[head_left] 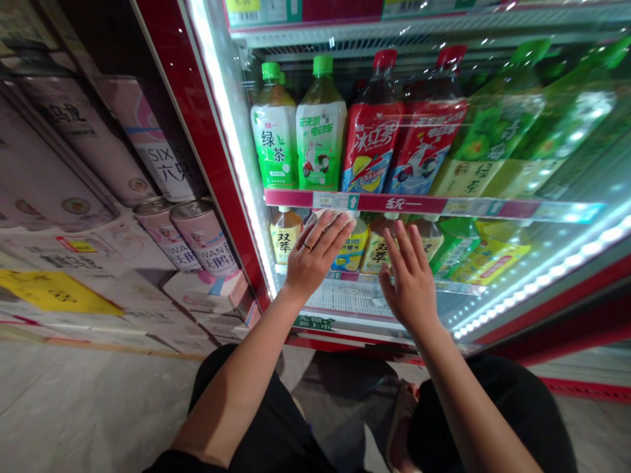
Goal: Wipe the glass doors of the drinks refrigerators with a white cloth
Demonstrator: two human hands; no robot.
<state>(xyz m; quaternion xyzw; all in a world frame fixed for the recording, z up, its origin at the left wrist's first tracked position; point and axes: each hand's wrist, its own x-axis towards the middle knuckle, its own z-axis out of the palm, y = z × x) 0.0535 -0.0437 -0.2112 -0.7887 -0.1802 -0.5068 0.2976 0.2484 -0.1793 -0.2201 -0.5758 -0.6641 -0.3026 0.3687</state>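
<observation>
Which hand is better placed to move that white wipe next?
Probably the left hand: it lies over the white wipe, near the magenta shelf strip. The right hand is off to the side, with no wipe visible.

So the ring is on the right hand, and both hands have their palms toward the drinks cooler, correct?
Not quite: the head view shows the ring on the left hand, not the right hand. Both palms are indeed toward the drinks cooler.
</observation>
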